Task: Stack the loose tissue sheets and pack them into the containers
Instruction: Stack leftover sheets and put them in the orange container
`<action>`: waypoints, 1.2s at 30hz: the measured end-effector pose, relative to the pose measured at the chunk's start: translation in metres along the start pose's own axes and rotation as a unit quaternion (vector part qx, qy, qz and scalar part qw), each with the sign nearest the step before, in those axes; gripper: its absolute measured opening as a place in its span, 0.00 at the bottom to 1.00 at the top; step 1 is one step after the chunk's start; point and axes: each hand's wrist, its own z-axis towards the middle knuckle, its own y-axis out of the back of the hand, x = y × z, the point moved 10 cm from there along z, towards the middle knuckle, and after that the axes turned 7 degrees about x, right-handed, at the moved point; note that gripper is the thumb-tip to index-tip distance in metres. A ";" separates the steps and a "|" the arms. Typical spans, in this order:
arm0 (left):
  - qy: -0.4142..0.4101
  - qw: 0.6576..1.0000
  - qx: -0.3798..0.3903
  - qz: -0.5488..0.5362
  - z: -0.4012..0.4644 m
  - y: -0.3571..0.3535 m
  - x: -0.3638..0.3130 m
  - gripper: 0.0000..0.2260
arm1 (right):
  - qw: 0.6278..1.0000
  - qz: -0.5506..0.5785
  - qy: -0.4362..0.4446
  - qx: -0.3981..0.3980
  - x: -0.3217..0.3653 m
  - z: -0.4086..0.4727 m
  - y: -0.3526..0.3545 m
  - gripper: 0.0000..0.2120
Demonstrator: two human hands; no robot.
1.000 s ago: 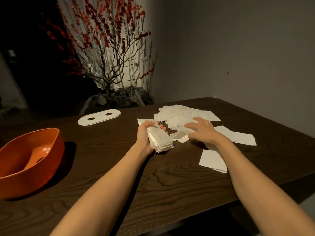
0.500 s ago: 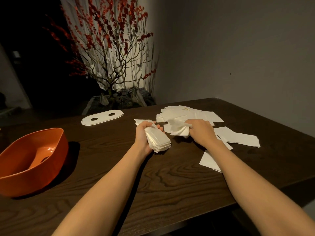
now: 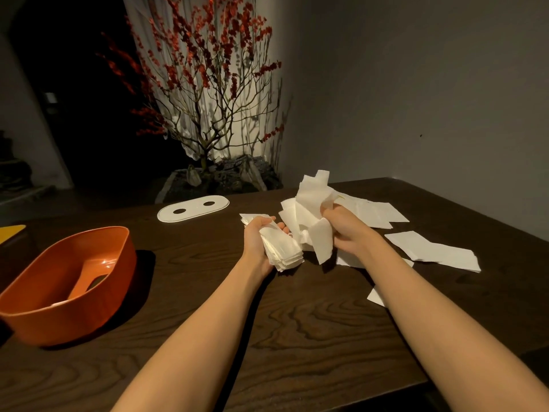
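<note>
Fingers of my left hand [image 3: 258, 242] are curled round a neat stack of tissues [image 3: 282, 248], held just above the table [image 3: 297, 322]. My right hand [image 3: 346, 230] beside it grips a crumpled bunch of sheets [image 3: 312, 200], lifted off the loose pile [image 3: 374, 212]. More sheets [image 3: 430, 251] lie flat to the right. Well off left sits the orange tub [image 3: 68, 281], with a white lid [image 3: 193, 208] beyond it.

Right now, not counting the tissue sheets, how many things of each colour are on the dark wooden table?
Orange: 1, the orange plastic tub
White: 1, the flat white oval lid with two holes
Yellow: 1, a flat yellow piece at the left edge
Total: 3
</note>
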 end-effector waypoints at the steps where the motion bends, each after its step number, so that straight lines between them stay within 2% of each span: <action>1: 0.004 1.000 0.003 0.009 0.001 0.001 0.000 0.09 | 0.999 0.045 0.003 0.017 -0.002 0.000 -0.005 0.12; 3: 0.005 1.000 0.004 0.020 0.002 0.002 -0.002 0.08 | 0.996 0.090 0.006 0.022 -0.006 0.004 -0.008 0.14; 6: -0.004 1.000 -0.009 0.010 0.000 0.007 -0.009 0.05 | 0.992 0.123 -0.009 -0.013 -0.014 0.004 0.000 0.14; 10: -0.005 1.000 -0.024 0.005 0.000 0.011 -0.010 0.05 | 0.977 0.196 -0.077 -0.030 -0.034 0.000 0.009 0.15; 14: -0.012 0.999 -0.038 0.017 0.002 0.013 -0.012 0.10 | 0.981 0.150 -0.103 -0.062 -0.035 -0.004 0.020 0.12; 17: -0.011 0.999 -0.040 0.019 0.002 0.014 -0.012 0.09 | 0.984 0.129 -0.108 -0.054 -0.032 -0.001 0.017 0.17; 20: -0.017 0.999 -0.043 0.021 0.000 0.012 -0.013 0.09 | 0.989 0.008 -0.104 -0.108 -0.029 -0.002 0.027 0.21; 23: -0.043 0.997 -0.064 0.032 -0.001 0.015 -0.021 0.09 | 0.983 -0.070 -0.085 -0.143 -0.023 -0.005 0.030 0.18; 27: -0.101 0.989 -0.100 0.039 -0.001 0.024 -0.033 0.11 | 0.981 -0.063 -0.075 -0.166 -0.023 -0.005 0.036 0.19; 31: -0.136 0.986 -0.097 -0.003 -0.003 0.025 -0.040 0.11 | 0.979 -0.050 -0.076 -0.183 -0.017 -0.012 0.038 0.21; 36: -0.121 0.986 -0.071 -0.086 -0.001 0.023 -0.036 0.09 | 0.975 0.031 -0.080 -0.207 -0.016 -0.016 0.042 0.18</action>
